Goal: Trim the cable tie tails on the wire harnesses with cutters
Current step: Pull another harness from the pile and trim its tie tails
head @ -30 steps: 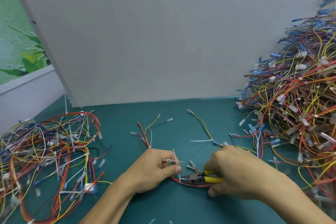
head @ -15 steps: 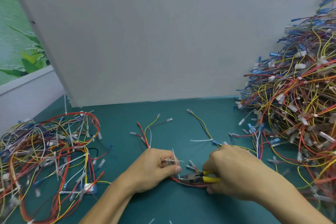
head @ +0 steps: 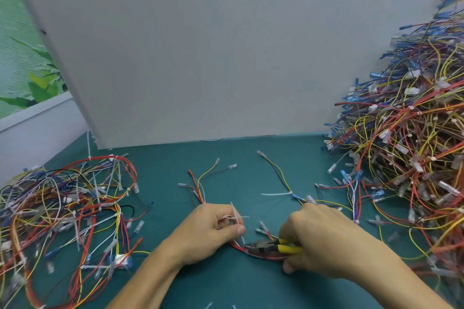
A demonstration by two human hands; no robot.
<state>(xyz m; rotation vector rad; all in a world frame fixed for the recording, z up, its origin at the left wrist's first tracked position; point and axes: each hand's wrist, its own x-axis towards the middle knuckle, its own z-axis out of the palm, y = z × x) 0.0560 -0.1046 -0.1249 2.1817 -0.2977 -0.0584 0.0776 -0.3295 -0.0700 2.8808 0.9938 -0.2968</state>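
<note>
The harness [head: 261, 255] in hand lies low on the green surface [head: 226, 281], close to the middle of its near edge, its red wires bowing between the two hands so that a short stretch is pulled straight for the blade. The left hand [head: 213, 231] has its fingers curled and its thumb pressed over the bundle, and white tie tails [head: 234, 214] stick up past the knuckles, probably held there to keep the next ones exposed and steady. The right hand [head: 324, 241] is wrapped round the yellow handles of the cutters [head: 263, 246], whose dark nose lies flat along the red wires and points at the left thumb; whether the blades are apart or together cannot be told. Other branches of the harness fan away toward the far edge, one carrying a long uncut tie [head: 275, 193]. A loose heap of harnesses [head: 67, 208] with many white tails lies at the left edge and a far taller heap [head: 414, 148] banks up along the right edge, likely separate stocks within reach. A grey board [head: 226, 45] stands along the far edge. Small white offcuts [head: 208, 305] lie at the near edge.
</note>
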